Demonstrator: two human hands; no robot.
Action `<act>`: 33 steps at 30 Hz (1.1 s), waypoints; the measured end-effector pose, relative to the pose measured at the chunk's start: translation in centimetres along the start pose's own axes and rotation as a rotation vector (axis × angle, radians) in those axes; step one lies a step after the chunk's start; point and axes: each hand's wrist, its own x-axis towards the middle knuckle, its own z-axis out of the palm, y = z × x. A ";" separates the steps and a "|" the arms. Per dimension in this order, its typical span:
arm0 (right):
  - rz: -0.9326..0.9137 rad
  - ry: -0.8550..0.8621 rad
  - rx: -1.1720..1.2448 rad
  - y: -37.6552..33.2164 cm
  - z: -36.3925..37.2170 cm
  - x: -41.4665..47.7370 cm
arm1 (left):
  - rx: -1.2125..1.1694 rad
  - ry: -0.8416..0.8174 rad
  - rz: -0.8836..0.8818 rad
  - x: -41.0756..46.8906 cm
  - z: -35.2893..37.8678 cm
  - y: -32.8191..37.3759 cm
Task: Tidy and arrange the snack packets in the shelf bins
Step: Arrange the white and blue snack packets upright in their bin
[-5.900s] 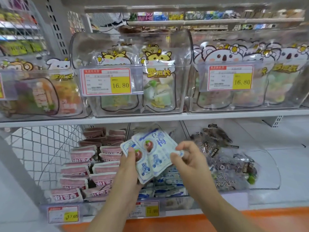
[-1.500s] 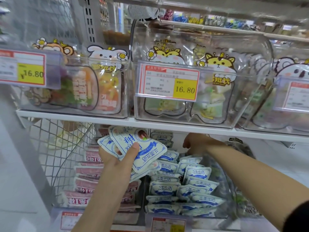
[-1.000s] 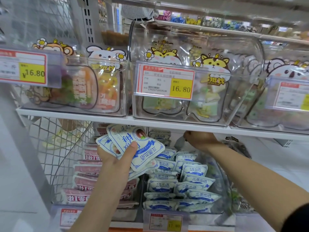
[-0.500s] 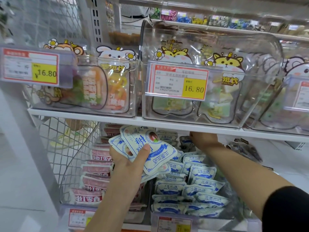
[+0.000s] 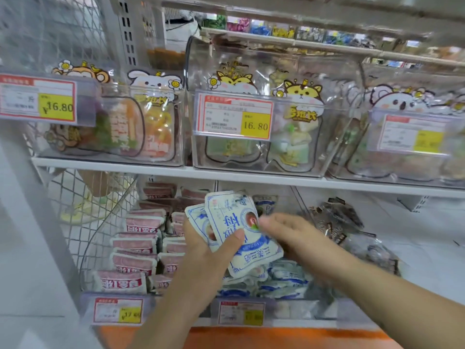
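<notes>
My right hand (image 5: 284, 233) has come back from the rear of the bin (image 5: 292, 311), blurred, fingers fairly straight and empty. It reaches for the packets (image 5: 234, 227) my left hand (image 5: 208, 250) grips fanned above the bin. I judge another gets placed next.

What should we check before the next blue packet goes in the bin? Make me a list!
1. Grip: ok, the left hand holds the blue packet stack, thumb across the front.
2. Picking: cannot tell, the right hand is at the stack but blurred.
3. Matching bin: ok, the blue packets in the bin below look like the stack.
4. Room at the back: cannot tell, the hands hide it.
5. Neighbours: ok, the pink packets lie in rows in the bin beside.
</notes>
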 end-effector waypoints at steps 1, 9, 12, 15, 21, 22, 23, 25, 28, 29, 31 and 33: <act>0.039 -0.028 0.008 0.3 0.4 -0.7 | 0.018 -0.002 0.009 -0.3 0.4 -0.2; 0.147 0.156 0.663 0.5 0.2 -1.4 | -0.141 0.061 -0.091 -0.4 0.5 -0.2; 0.064 0.436 0.169 0.6 -2.2 0.7 | -0.154 0.161 -0.120 0.6 -0.4 -0.7; -0.043 0.617 -0.551 1.0 -4.2 3.9 | -0.170 0.216 -0.088 1.3 -1.2 -0.8; -0.023 0.539 -0.929 2.2 -5.3 10.3 | -0.145 0.262 -0.101 2.5 -2.0 -1.0; -0.037 0.512 -0.941 2.4 -5.3 11.3 | -0.140 0.263 -0.110 2.6 -2.1 -1.1; 0.016 0.516 -0.938 2.4 -5.0 11.7 | -0.138 0.260 -0.103 2.7 -2.1 -1.2; 0.047 0.533 -0.863 3.2 -4.9 12.6 | -0.118 0.258 -0.080 2.7 -2.2 -1.2; 0.065 0.531 -1.024 3.7 -5.0 13.0 | -0.060 0.255 -0.065 2.6 -2.2 -0.9; 0.041 0.545 -1.067 3.4 -5.0 12.7 | -0.048 0.242 -0.056 2.6 -2.3 -1.0; -0.039 0.508 -0.981 2.6 -4.5 10.9 | -0.021 0.207 -0.031 2.6 -2.2 -1.1; -0.148 0.434 -0.811 1.3 -3.8 8.2 | 0.011 0.167 -0.013 2.5 -2.1 -1.3</act>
